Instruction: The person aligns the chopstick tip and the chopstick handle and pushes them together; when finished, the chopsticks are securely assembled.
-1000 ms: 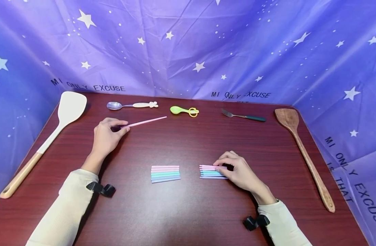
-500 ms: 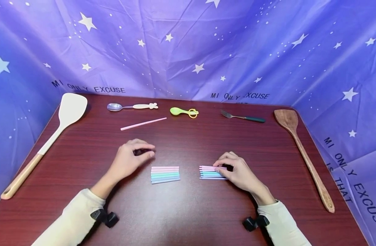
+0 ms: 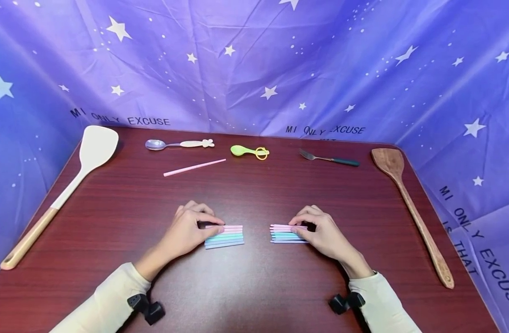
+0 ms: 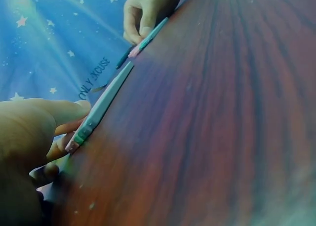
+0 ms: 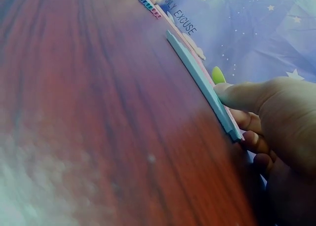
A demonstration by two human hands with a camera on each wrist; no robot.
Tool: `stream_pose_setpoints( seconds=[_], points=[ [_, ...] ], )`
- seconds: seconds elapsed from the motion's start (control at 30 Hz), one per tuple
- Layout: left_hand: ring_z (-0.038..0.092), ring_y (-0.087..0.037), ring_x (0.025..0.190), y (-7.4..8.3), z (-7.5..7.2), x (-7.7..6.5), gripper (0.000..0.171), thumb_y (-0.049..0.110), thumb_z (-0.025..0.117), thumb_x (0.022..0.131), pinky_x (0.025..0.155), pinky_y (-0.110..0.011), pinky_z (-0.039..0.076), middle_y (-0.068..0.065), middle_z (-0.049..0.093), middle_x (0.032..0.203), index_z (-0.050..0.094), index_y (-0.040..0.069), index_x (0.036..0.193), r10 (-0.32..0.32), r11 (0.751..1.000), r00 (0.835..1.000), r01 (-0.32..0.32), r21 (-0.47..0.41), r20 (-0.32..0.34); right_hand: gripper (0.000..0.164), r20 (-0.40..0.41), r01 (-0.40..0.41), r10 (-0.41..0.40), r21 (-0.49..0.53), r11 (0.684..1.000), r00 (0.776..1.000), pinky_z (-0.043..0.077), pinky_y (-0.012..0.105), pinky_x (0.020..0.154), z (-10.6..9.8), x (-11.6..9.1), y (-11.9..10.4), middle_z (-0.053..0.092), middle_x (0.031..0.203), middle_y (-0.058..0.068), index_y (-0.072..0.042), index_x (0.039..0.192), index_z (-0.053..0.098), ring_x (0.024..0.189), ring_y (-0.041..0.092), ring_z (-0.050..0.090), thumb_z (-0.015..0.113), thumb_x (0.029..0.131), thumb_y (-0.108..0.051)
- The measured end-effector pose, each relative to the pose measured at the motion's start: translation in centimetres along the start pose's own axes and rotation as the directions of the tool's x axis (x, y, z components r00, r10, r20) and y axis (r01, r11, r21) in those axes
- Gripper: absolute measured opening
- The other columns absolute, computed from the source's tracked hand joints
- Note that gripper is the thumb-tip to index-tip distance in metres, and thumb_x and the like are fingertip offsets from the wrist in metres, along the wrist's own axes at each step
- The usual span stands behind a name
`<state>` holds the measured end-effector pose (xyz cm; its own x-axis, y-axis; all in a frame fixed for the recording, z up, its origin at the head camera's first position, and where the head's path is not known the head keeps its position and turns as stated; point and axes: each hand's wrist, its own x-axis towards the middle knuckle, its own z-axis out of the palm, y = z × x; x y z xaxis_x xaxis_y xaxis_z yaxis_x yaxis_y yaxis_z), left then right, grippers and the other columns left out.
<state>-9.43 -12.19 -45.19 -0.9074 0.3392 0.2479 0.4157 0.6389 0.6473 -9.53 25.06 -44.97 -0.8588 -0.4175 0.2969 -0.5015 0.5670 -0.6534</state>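
Note:
Two side-by-side rows of thin pastel sticks lie on the table. My left hand (image 3: 195,225) is over the left row of sticks (image 3: 224,238), thumb and forefinger pinching a pink stick at its far edge. Over the right row of sticks (image 3: 285,234), whose inner ends are narrowed, my right hand (image 3: 321,232) pinches a pink stick at the far side. The left wrist view shows the left row (image 4: 106,100) low and edge-on beside the thumb. In the right wrist view the right row (image 5: 200,85) runs under the thumb. A longer pink stick (image 3: 195,168) lies alone farther back.
Along the back lie a metal spoon (image 3: 179,144), a green spoon (image 3: 248,151) and a fork (image 3: 329,158). A white spatula (image 3: 88,157) flanks the left side, a wooden spatula (image 3: 404,194) the right. A starry purple cloth (image 3: 254,64) hangs behind the table.
My left hand has let go of the long pink stick at the back and come down and right to the left row. The right hand has stayed in place.

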Motion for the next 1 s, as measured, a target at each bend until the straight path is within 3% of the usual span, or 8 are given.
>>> stream_pose_setpoints(
  seconds=[0.2,0.5,1.0],
  points=[
    [0.051,-0.005,0.086,0.11,0.13,-0.02,0.013,0.03,0.089,0.079,0.079,-0.033,0.031,0.019,0.069,0.087,0.083,0.037,0.088,-0.022,1.0,1.0,0.022,0.016,-0.012,0.02,-0.01,0.006,-0.006,-0.009,1.0,1.0,0.043,0.018,0.073,0.14,0.11,-0.11,0.067,0.088,-0.013,-0.025,0.094,0.078,0.084,0.007,0.056,0.084,0.084,-0.008],
    [0.051,-0.006,0.084,0.35,0.15,0.24,0.013,0.029,0.09,0.078,0.078,-0.033,0.028,0.021,0.07,0.083,0.082,0.038,0.084,-0.077,0.997,0.997,0.076,-0.015,-0.017,0.02,-0.011,-0.05,0.05,-0.005,0.999,0.999,0.044,0.018,0.075,0.01,0.22,-0.38,0.065,0.086,-0.014,-0.024,0.093,0.078,0.085,0.006,0.056,0.085,0.083,-0.009],
    [0.052,-0.004,0.083,0.28,0.29,0.16,0.011,0.03,0.089,0.078,0.077,-0.031,0.029,0.02,0.071,0.086,0.082,0.037,0.083,-0.057,0.998,0.998,0.057,0.004,-0.037,0.021,-0.039,-0.019,0.018,-0.012,1.0,0.999,0.043,0.018,0.076,0.33,0.07,-0.22,0.065,0.087,-0.015,-0.023,0.09,0.076,0.086,0.006,0.056,0.084,0.083,-0.006]
  ],
)
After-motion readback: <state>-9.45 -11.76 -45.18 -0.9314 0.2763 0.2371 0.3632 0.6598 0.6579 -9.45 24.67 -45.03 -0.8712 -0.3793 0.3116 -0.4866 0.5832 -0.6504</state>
